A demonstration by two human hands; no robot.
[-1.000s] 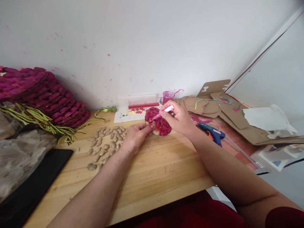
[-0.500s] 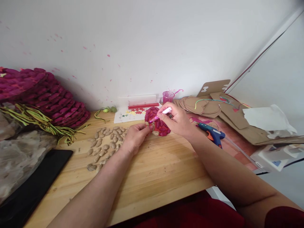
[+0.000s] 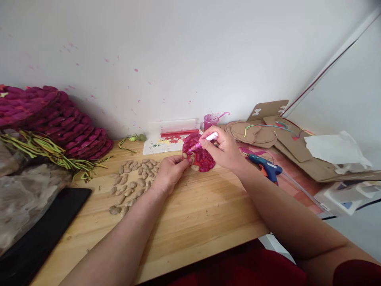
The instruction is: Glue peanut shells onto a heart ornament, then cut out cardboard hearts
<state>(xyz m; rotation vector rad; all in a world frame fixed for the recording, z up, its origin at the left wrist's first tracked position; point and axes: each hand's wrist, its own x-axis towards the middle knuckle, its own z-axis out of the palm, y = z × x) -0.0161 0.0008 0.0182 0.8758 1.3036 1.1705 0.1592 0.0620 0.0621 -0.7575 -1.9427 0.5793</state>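
Since half a second ago the right hand [image 3: 224,150] has slid a little toward the right along the table's far edge, and the brush [image 3: 210,137] in it now stands slightly steeper. Its fingers are pinched together on the white handle, and the pink tip touches the top of the red disc [image 3: 205,161], a round piece covered in painted shells. The left hand [image 3: 169,171] lies flat beside it, with thumb and fingertips closed on the disc's near-left rim, where a few shells are bare. The disc rests on the wooden table [image 3: 193,214], near the middle of its far edge. Loose peanut shells [image 3: 133,180] are scattered just left of the left hand. A blue glue gun [image 3: 266,167] lies just right of the right wrist. Behind the disc, against the wall, stand a pink cup [image 3: 210,120] and a paper sheet [image 3: 157,145] with coloured stars. Cardboard cutouts [image 3: 258,135] fill the far right corner. At the far left sits a pile of magenta pieces [image 3: 74,127] with green strips [image 3: 44,149] in front, and a black mat [image 3: 44,230] covers the near left corner.
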